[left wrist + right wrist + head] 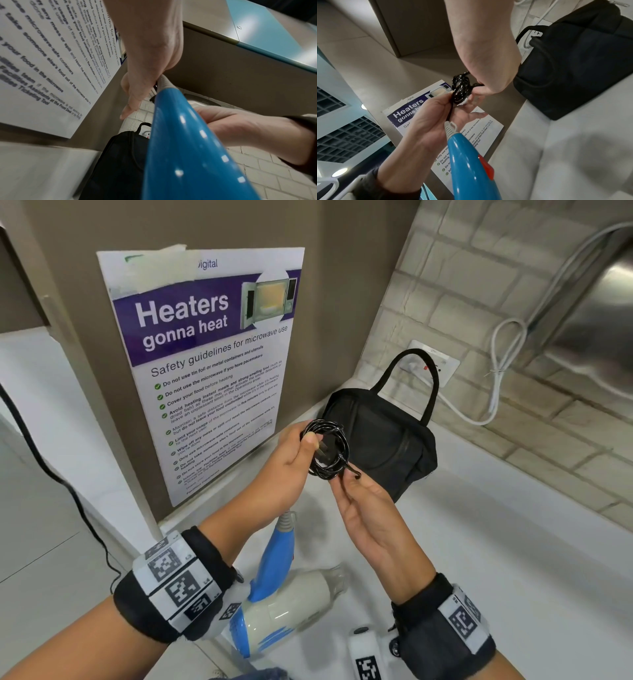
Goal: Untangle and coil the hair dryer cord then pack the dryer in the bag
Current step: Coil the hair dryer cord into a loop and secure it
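Note:
The black cord (327, 450) is wound into a small coil with the plug inside it. My left hand (308, 447) grips the coil, thumb on top. My right hand (346, 477) pinches a loop of cord at the coil's lower edge. In the right wrist view the coil (459, 89) sits between both hands, and cord runs down to the grey strain relief of the blue handle (467, 162). The white and blue hair dryer (291, 601) is below my wrists, handle up. The black bag (383, 440) stands on the counter just behind the hands, handle upright.
A microwave safety poster (205, 364) leans on the brown wall at left. A wall socket (435, 364) with a white cable (500, 378) is behind the bag, and a steel appliance (589, 313) is at the right. The white counter (496, 542) stretches right.

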A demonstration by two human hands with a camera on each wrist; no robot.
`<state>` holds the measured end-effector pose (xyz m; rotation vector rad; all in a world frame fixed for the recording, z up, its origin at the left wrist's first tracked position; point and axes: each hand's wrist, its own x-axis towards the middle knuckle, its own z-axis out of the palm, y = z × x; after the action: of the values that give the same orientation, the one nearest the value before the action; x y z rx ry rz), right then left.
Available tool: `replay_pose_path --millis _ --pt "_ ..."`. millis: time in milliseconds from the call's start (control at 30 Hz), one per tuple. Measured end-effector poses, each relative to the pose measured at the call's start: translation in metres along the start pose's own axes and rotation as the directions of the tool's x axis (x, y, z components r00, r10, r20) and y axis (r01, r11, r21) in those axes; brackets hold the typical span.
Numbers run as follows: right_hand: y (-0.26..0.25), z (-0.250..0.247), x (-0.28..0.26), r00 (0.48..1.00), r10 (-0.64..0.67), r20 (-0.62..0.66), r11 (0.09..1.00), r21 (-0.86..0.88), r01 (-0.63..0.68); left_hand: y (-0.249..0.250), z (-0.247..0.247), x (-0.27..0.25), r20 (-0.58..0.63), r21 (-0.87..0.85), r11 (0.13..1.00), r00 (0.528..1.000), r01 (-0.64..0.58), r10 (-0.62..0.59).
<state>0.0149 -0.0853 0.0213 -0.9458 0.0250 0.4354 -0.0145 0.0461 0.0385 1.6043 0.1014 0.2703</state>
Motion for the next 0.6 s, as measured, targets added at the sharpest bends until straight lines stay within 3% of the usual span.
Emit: replay_pose_path --millis 200,433,600 --pt "-0.0037 0.0096 -0.0037 0.996 0.034 0.080 0.999 0.030 -0.036 -0.0038 0.0010 0.0014 0.024 -0.119 0.991 0.998 0.062 -0.060" --pt "-0.0062 0.0092 -0.0029 0.986 0.160 0.053 0.977 0.131 -0.166 0.0009 -0.0028 0.0005 0.078 0.128 0.990 0.996 -0.053 0.044" --pt "-0.0098 0.0093 -0.0056 0.976 0.184 0.115 0.981 -0.080 -0.175 0.0007 -0.0018 0.0013 0.086 0.133 0.991 0.996 -0.031 0.020"
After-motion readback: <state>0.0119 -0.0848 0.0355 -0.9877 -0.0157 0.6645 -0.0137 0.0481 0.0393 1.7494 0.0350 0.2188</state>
